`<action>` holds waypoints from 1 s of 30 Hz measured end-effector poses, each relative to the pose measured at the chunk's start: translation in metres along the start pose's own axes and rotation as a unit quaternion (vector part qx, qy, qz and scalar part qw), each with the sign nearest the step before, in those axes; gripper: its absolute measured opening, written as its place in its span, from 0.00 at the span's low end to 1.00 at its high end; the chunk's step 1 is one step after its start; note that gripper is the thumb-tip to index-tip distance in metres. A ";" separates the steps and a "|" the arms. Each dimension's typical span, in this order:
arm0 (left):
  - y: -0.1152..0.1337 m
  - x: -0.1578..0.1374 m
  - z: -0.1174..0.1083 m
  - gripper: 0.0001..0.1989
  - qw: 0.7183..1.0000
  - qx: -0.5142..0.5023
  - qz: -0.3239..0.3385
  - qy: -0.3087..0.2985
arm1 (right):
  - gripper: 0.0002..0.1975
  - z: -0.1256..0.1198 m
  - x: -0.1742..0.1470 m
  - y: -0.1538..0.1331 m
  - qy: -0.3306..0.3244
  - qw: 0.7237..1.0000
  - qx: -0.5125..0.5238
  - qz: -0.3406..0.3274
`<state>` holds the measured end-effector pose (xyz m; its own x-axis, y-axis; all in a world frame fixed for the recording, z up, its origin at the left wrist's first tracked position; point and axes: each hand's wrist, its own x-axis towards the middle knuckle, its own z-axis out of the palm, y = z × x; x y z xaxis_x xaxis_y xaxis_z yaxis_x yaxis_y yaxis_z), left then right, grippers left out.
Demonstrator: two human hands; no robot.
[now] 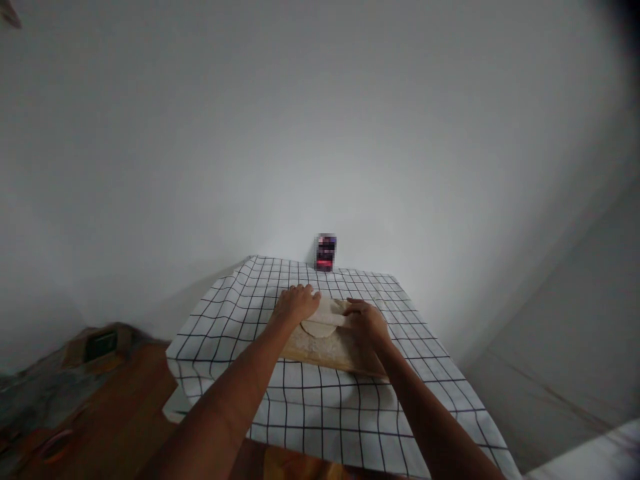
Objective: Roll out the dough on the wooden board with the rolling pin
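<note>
A flat round of pale dough (319,329) lies on a floured wooden board (327,352) in front of me. Across the dough runs a pale rolling pin (329,320), close to it in colour. My left hand (299,304) is over the pin's left end, its fingers bent forward and its thumb toward the middle. At the right end, my right hand (369,322) is closed round the pin, with fingers pointing inward. Both palms face down, and the hands hide the pin's ends. Part of the dough shows on the near side of the pin.
The board rests on a table with a white, black-checked cloth (350,413). A small dark upright object (325,253), blurred out, leans at the back against the white wall (320,133). A box (100,345) stands on the floor at lower left.
</note>
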<state>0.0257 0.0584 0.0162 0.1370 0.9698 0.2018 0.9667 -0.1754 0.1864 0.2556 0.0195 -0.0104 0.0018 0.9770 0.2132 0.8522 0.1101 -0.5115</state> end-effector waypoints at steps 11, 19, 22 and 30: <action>-0.001 0.042 0.006 0.28 0.997 -0.020 -0.033 -0.060 | 0.18 -0.003 0.011 -0.005 0.000 0.999 -0.026 0.036; 0.000 0.014 0.004 0.26 1.000 0.006 -0.017 -0.012 | 0.17 -0.002 -0.001 -0.014 0.036 0.998 -0.003 0.046; 0.001 -0.002 0.000 0.25 1.000 0.012 -0.009 0.011 | 0.16 -0.007 -0.007 -0.022 0.035 0.998 -0.029 0.039; -0.002 -0.016 -0.001 0.23 0.999 0.013 0.004 0.032 | 0.24 -0.016 -0.010 -0.032 -0.009 0.996 -0.081 0.041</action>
<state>0.0215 0.0434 0.0141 0.1322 0.9551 0.2653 0.9710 -0.1786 0.1590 0.2366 0.0031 0.0169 0.0668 0.9847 0.1609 0.9231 0.0002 -0.3846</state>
